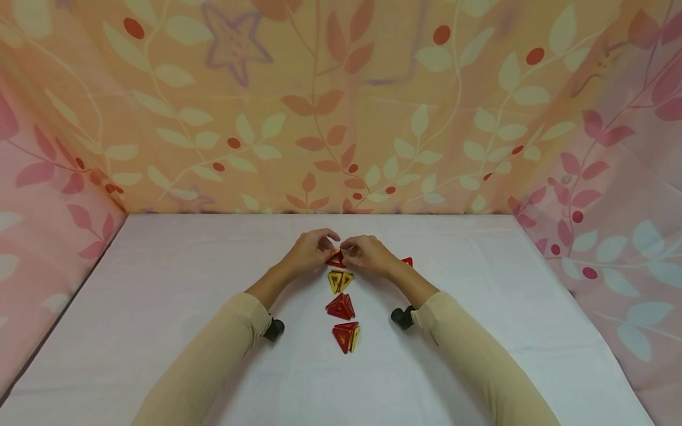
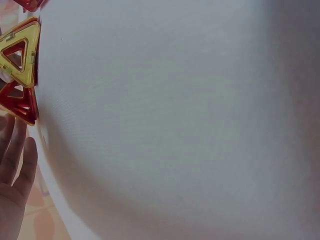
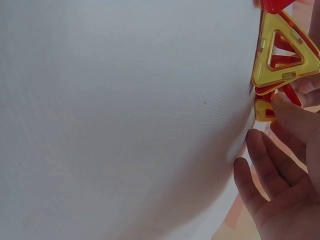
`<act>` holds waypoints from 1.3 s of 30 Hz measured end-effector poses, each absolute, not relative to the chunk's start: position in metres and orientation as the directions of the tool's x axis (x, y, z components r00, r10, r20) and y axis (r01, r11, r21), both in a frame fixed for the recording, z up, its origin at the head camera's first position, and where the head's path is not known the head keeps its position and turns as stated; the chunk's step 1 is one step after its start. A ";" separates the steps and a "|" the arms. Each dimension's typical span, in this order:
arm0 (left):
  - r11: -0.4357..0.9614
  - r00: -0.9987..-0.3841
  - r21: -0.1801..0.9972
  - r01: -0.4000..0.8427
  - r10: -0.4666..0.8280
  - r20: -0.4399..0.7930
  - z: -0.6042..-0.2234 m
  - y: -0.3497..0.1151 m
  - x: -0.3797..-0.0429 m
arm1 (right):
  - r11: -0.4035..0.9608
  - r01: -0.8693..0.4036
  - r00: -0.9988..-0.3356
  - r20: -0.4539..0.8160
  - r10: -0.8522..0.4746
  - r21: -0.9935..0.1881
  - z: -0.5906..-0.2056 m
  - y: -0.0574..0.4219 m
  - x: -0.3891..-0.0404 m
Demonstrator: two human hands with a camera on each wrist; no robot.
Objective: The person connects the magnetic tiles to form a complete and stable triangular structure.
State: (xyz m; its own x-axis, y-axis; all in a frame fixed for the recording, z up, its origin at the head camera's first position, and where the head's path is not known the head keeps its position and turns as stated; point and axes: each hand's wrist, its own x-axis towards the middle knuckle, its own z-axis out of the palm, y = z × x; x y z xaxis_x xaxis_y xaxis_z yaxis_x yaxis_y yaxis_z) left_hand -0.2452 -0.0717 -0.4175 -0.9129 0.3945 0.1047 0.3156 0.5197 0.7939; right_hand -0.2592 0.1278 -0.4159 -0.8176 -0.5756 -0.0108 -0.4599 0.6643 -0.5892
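At the far end of a row of triangular tile pyramids, both hands work on a red and yellow pyramid of open-framed triangle tiles (image 1: 336, 259). My left hand (image 1: 311, 248) holds its left side between thumb and fingers, the index finger arching above. From the other side my right hand (image 1: 367, 254) pinches it with thumb and index finger; the other fingers spread loosely in the right wrist view. Just nearer stands a yellow-faced pyramid (image 1: 340, 281), large in the left wrist view. The fingertips partly cover the worked piece.
Nearer on the white cloth (image 1: 160, 307) stand a red pyramid (image 1: 341, 306) and a red pyramid with a yellow side (image 1: 347, 337). A red piece (image 1: 407, 261) shows partly behind the right wrist. Patterned curtains (image 1: 341, 118) border the table's back and sides.
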 end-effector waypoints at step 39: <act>0.540 -0.915 0.784 0.308 0.392 0.090 -0.422 -0.071 -0.243 | 0.720 -0.523 -0.822 0.045 -0.568 -0.456 -0.415 0.123 -0.266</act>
State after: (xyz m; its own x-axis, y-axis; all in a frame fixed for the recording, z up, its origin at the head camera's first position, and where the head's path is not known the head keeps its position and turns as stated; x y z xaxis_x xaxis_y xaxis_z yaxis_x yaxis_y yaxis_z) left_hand -0.2434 -0.0709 -0.4217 -0.9154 0.3924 0.0897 0.3081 0.5396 0.7835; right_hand -0.2658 0.1232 -0.4154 -0.8217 -0.5682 0.0446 -0.5229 0.7203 -0.4558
